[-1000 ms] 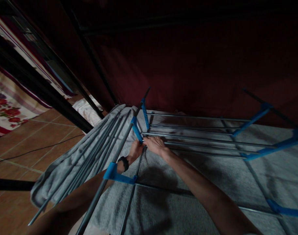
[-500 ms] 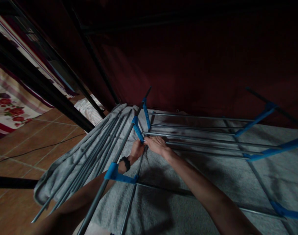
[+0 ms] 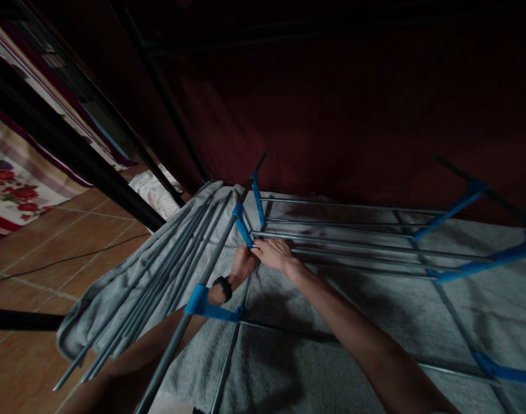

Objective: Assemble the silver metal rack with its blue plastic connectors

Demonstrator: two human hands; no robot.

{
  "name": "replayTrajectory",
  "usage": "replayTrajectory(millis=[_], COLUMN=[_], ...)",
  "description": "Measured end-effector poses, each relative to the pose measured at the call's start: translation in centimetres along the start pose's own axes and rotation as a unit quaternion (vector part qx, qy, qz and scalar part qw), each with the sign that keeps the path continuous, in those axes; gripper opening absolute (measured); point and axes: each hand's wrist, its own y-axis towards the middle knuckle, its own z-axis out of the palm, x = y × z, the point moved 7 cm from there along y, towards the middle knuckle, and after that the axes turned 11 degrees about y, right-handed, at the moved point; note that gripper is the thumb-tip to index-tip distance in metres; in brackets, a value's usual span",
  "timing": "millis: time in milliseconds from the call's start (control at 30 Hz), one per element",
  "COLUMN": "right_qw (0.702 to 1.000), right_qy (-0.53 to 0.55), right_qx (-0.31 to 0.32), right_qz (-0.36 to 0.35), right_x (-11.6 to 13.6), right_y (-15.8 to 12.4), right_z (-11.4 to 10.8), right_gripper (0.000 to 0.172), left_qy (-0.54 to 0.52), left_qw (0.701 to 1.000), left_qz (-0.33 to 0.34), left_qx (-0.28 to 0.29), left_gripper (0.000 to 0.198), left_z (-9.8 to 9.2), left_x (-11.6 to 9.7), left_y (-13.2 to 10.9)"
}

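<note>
A metal drying rack (image 3: 353, 237) with grey rods and blue plastic joints (image 3: 243, 225) stands over a grey towel (image 3: 289, 345) spread on the floor. My left hand (image 3: 241, 263), with a dark wristband, reaches under the frame and is closed near the blue joint. My right hand (image 3: 274, 253) lies beside it, fingers curled over a rod end at the same joint. What either hand grips is too dark to name. A folded wing of rods (image 3: 168, 270) slopes down to the left.
Terracotta floor tiles (image 3: 38, 253) and a thin dark cable lie at left. A flowered cloth (image 3: 12, 195) hangs at far left behind dark poles (image 3: 73, 167). A dark red fabric wall (image 3: 353, 115) closes the back. A striped white cloth (image 3: 153, 192) lies by the wall.
Both hands stay at the blue joint; they shifted very slightly upward and closer together. The view moved a little.
</note>
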Motion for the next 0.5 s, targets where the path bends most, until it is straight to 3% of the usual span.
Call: replayTrajectory(millis=[300,500], right_qw=[0.999,0.999], right_qy=[-0.033,-0.036], right_qx=[-0.031,-0.018], right_qz=[-0.012,-0.021], right_x=[1.0,1.0], right_y=[0.2,0.5], right_z=[0.9,1.1], right_gripper=[0.043,0.041], left_qy=[0.013,-0.003], left_qw=[0.999,0.999], left_qz=[-0.026,-0.032], left_qx=[-0.016,-0.017], left_gripper=[0.009,0.009], left_z=[-0.4,-0.2], left_x=[-0.2,-0.1], left_y=[-0.8,-0.9])
